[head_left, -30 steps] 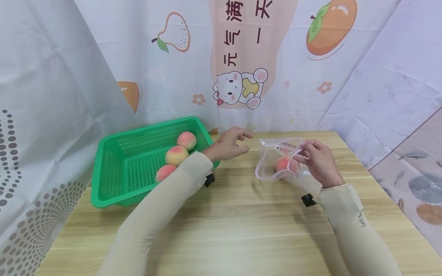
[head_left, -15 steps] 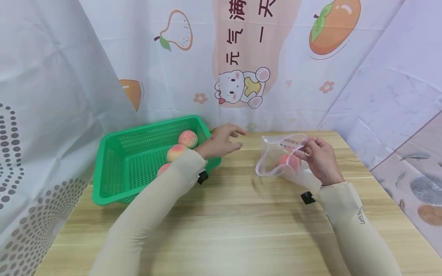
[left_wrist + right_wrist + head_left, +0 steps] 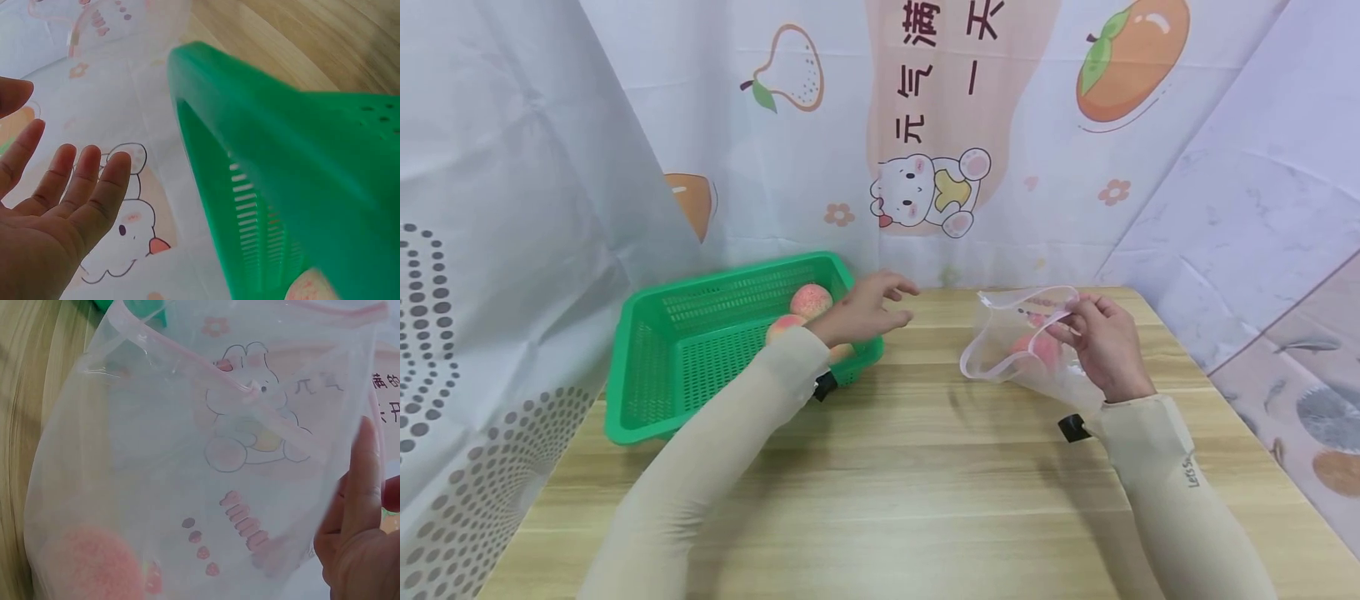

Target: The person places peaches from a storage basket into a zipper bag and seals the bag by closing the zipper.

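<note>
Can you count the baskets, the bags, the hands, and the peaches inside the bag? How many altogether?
Green basket: 1
See-through bag: 1
Left hand and right hand: 2
Peach inside the bag: 1
Total: 5

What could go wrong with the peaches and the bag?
Only the right hand holds the clear bag, by its rim, so the mouth might droop shut. The left hand is near the edge of the green basket, so it could bump it and make the peaches roll.
</note>
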`<state>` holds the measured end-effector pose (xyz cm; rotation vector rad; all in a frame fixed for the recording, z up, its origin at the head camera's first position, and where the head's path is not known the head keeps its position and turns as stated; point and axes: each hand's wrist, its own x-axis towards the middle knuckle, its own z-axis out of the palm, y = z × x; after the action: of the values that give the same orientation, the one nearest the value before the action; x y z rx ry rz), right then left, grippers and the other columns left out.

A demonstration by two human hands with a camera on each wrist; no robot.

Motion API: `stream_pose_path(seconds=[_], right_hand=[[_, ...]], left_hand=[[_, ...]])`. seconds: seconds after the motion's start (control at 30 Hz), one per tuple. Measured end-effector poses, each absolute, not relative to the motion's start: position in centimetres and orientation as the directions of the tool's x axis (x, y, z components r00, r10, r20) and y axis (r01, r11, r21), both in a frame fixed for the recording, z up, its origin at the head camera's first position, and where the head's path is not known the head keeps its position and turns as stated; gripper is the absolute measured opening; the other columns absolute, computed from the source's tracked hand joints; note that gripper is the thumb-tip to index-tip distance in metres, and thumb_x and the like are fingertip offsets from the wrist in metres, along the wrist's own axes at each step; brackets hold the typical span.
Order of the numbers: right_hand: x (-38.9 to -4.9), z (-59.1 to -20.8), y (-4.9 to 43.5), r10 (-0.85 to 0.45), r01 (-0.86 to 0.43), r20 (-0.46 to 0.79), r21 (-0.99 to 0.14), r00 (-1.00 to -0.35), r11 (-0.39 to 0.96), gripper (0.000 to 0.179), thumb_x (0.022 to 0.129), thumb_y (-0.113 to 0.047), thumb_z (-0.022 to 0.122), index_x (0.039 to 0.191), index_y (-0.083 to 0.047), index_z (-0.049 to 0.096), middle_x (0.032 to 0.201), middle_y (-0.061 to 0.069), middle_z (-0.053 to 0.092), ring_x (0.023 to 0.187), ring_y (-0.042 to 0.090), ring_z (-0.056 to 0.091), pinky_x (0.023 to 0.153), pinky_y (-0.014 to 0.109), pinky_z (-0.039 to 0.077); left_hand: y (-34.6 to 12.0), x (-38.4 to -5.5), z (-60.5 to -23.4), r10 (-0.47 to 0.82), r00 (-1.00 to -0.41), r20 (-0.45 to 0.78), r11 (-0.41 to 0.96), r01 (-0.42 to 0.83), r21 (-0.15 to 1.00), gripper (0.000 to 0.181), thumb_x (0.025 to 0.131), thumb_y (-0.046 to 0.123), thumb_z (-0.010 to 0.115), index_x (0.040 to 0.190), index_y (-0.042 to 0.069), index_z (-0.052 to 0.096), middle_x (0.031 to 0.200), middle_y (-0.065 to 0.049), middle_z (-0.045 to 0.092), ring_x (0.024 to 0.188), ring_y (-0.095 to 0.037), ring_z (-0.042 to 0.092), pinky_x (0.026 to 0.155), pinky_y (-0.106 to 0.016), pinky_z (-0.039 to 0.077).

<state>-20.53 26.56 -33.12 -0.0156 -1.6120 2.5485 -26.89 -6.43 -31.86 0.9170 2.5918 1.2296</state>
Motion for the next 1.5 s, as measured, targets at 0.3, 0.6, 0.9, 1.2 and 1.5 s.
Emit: stream_pose_path(seconds=[0.3,0.6,0.9,1.2,1.5], right_hand=[[-20.7,-32.7,27.0,0.117,-0.129,0.084,-0.881,-0.990,-0.456,0.013,0.098,0.005,0.053,0.088,-0.001,0.059,0.076,0.004,0.056,0.072,0.015,0.066,0.072,0.027,0.059],[-20.6,-32.1,27.6,0.131,-0.165,0.116,-0.862,-0.985,-0.479,0.014,0.097,0.007,0.053,0.086,0.000,0.059,0.079,0.005,0.059,0.070,0.015,0.066,0.068,0.028,0.060],[-20.5,-32.1,27.9,0.107,-0.167,0.132,-0.867,-0.986,-0.470,0.011,0.096,0.006,0.055,0.088,-0.001,0.057,0.082,0.005,0.061,0.069,0.014,0.065,0.066,0.029,0.060],[-20.6,-32.3,28.0,0.068,-0.151,0.134,-0.880,-0.989,-0.450,0.011,0.097,0.005,0.055,0.088,-0.001,0.057,0.083,0.005,0.060,0.071,0.013,0.067,0.067,0.028,0.060],[-20.7,-32.8,28.0,0.012,-0.099,0.102,-0.917,-0.995,-0.387,0.013,0.099,0.002,0.053,0.088,-0.002,0.060,0.083,0.005,0.064,0.071,0.015,0.068,0.068,0.028,0.060]], left_hand=[[-7.7,-27.0,-31.3,0.547,-0.829,0.118,0.502,0.437,0.746,0.035,0.095,0.016,0.067,0.129,0.009,0.062,0.135,-0.004,0.055,0.120,-0.023,0.054,0.098,-0.040,0.049],[-9.9,-27.1,-31.3,0.534,-0.839,0.108,0.521,0.427,0.739,0.039,0.095,0.017,0.067,0.133,0.008,0.059,0.135,-0.005,0.057,0.123,-0.024,0.054,0.102,-0.041,0.046],[-13.4,-27.4,-30.6,0.547,-0.837,0.019,0.610,0.414,0.675,0.051,0.095,0.019,0.067,0.142,0.006,0.052,0.141,-0.014,0.050,0.128,-0.037,0.050,0.104,-0.049,0.044],[-16.6,-27.6,-30.8,0.528,-0.849,-0.036,0.682,0.398,0.613,0.050,0.095,0.018,0.064,0.139,-0.002,0.050,0.137,-0.021,0.052,0.126,-0.040,0.049,0.103,-0.054,0.043],[-18.1,-27.7,-31.1,0.520,-0.851,-0.072,0.694,0.372,0.616,0.051,0.096,0.022,0.065,0.141,0.002,0.049,0.144,-0.020,0.047,0.130,-0.041,0.046,0.104,-0.057,0.041]])
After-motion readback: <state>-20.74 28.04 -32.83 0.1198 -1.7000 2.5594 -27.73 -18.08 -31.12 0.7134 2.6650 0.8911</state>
